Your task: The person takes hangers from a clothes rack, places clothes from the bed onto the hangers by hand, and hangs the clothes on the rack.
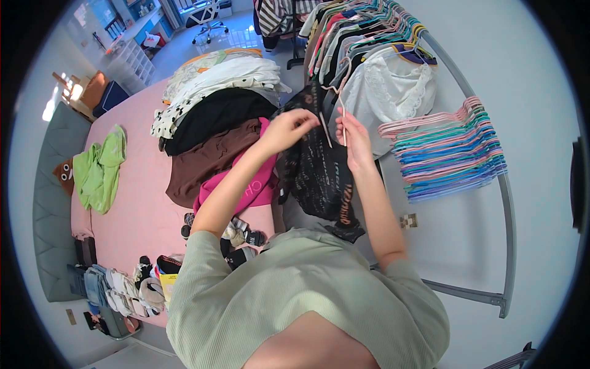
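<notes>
My right hand [354, 140] grips one arm of a pale pink clothes hanger [332, 90], just to the right of a black printed garment [316, 172]. The hanger's other arm lies against the dark cloth. My left hand [295, 128] pinches the upper part of this garment, close to the hanger. The garment hangs down in front of my body, with light and orange lettering across it. How far the hanger sits inside the cloth is hard to make out.
On the right, a grey metal rack [509, 246] carries hung clothes, a white lace top [393, 86] and a bundle of coloured hangers [452, 154]. The pink bed [138, 178] at left holds piled clothes [212, 123], a green garment [101, 169] and rolled socks [236, 234].
</notes>
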Action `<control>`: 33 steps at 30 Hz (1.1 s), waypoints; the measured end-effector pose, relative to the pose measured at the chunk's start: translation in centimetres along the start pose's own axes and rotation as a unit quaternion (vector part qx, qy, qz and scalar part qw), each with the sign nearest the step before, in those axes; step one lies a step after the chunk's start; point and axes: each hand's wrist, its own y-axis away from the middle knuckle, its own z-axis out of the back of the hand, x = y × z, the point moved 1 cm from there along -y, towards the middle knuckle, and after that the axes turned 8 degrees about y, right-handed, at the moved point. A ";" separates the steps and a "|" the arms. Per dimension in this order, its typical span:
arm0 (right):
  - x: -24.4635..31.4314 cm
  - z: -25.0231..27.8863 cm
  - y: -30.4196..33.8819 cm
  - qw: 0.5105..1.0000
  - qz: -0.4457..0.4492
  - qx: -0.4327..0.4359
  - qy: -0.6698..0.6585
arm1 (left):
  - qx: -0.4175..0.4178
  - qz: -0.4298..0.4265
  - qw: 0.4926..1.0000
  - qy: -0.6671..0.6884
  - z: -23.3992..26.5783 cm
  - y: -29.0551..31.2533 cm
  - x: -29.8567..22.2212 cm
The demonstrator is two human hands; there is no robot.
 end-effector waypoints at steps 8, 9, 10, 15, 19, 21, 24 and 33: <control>-1.8 -5.1 -1.0 0.977 0.067 -0.149 -0.139 | -0.022 -0.064 0.997 -0.040 -1.9 1.4 -1.0; -1.8 -5.5 -0.9 0.978 0.064 -0.142 -0.140 | -0.022 -0.064 0.997 -0.040 -1.8 1.7 -1.0; -1.8 -6.0 -1.0 0.980 0.060 -0.125 -0.145 | -0.033 -0.024 0.997 -0.069 -1.6 2.2 -1.3; -1.1 -7.5 -0.4 0.983 0.048 -0.021 -0.173 | -0.086 0.038 0.973 -0.210 0.0 3.1 -1.5; 0.6 -8.7 0.1 0.985 0.070 0.074 -0.139 | -0.171 -0.014 0.963 -0.208 2.3 3.6 -1.7; 1.7 -8.8 -0.1 0.985 0.087 0.092 -0.121 | -0.174 -0.022 0.967 -0.183 3.8 3.1 -3.2; 2.7 -8.5 -1.1 0.983 0.101 0.116 -0.096 | -0.143 -0.014 0.983 -0.116 5.6 1.9 -3.4; 5.8 -4.1 -5.7 0.987 0.153 0.025 -0.041 | -0.083 0.007 0.992 -0.096 3.3 -6.5 -2.3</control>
